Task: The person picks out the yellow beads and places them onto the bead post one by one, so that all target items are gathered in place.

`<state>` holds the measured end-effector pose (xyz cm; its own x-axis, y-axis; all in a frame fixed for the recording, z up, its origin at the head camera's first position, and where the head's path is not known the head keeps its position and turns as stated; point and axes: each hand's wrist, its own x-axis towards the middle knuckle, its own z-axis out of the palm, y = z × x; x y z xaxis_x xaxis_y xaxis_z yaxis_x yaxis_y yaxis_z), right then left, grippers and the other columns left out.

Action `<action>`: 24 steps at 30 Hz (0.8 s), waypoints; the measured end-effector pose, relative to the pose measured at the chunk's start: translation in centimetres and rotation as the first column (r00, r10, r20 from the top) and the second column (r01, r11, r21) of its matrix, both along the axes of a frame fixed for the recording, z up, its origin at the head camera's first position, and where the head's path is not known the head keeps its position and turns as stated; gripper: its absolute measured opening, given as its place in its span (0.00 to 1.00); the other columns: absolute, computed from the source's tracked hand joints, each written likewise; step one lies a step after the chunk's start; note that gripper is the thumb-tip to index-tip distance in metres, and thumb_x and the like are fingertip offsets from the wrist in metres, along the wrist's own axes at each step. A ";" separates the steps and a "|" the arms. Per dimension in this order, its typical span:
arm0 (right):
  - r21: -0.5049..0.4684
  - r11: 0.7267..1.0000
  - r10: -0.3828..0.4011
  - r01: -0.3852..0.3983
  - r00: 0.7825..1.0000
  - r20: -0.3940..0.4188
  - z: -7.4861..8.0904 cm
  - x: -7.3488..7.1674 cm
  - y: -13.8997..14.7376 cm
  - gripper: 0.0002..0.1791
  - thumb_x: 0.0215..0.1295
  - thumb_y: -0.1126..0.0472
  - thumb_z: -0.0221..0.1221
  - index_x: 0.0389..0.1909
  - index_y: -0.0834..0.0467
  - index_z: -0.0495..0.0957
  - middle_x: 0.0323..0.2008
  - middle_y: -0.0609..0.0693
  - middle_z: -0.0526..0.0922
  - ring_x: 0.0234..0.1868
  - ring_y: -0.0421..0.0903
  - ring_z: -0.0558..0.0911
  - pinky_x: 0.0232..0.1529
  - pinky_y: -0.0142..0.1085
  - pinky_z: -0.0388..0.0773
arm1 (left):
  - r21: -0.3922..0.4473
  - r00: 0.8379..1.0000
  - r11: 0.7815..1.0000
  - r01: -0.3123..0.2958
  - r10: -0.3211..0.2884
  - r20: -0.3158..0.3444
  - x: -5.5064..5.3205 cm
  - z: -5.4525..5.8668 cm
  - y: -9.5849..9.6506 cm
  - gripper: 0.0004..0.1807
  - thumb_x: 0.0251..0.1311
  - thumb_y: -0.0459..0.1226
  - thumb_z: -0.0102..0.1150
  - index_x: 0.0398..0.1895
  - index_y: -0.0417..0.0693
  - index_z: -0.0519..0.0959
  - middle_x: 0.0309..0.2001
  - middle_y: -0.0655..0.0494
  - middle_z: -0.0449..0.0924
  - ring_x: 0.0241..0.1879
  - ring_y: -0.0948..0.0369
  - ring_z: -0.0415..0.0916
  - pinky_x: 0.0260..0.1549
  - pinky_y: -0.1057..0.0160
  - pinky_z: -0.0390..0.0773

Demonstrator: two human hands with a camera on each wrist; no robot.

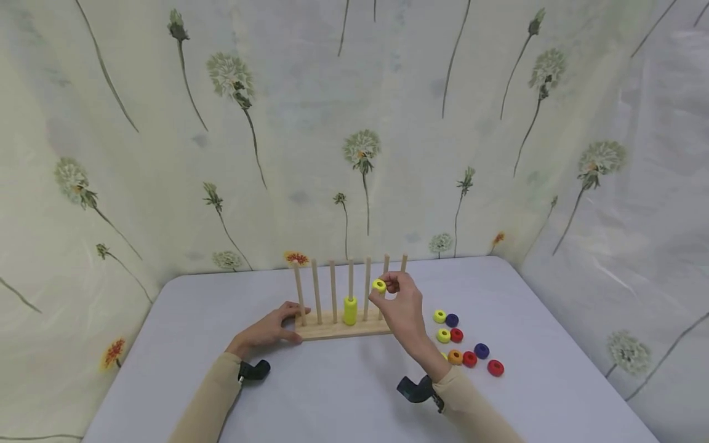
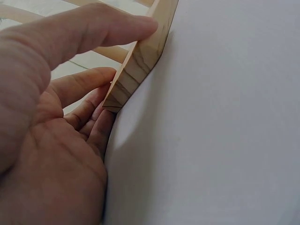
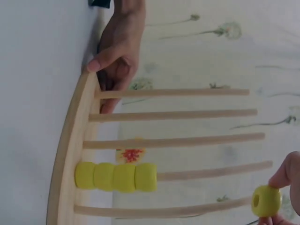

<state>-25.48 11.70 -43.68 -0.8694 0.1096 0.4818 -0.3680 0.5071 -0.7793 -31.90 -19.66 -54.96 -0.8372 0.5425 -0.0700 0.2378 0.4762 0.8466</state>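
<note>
My left hand [image 1: 269, 328] grips the left end of a wooden peg rack [image 1: 343, 331], thumb on the front edge and fingers round the back. In the left wrist view the end grain of its base [image 2: 133, 75] shows between thumb and fingers. On the middle upright peg sits a stack of several yellow beads [image 3: 117, 177], with bare peg above it. Between thumb and fingertips my right hand [image 1: 403, 306] pinches another yellow bead [image 3: 266, 200], its hole showing. That bead is raised near the top of the peg right of the stack; whether they touch I cannot tell.
Loose beads lie on the white table [image 1: 332, 394] right of the rack: yellow [image 1: 443, 335], red [image 1: 495, 368], dark blue [image 1: 481, 351] and orange [image 1: 455, 357]. My right forearm partly covers one yellow bead. Behind the table hangs a dandelion-printed curtain [image 1: 299, 154].
</note>
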 end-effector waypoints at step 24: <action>0.126 0.992 -0.012 0.001 0.996 0.090 7.9 -2.8 -5.3 0.12 0.55 0.60 0.64 0.40 0.60 0.79 0.40 0.54 0.77 0.43 0.51 0.75 0.41 0.40 0.74 | 0.002 0.999 1.000 -0.029 0.029 0.043 -0.3 -0.2 -0.2 0.37 0.47 0.45 0.73 0.64 0.61 0.72 0.62 0.56 0.63 0.64 0.53 0.59 0.65 0.41 0.54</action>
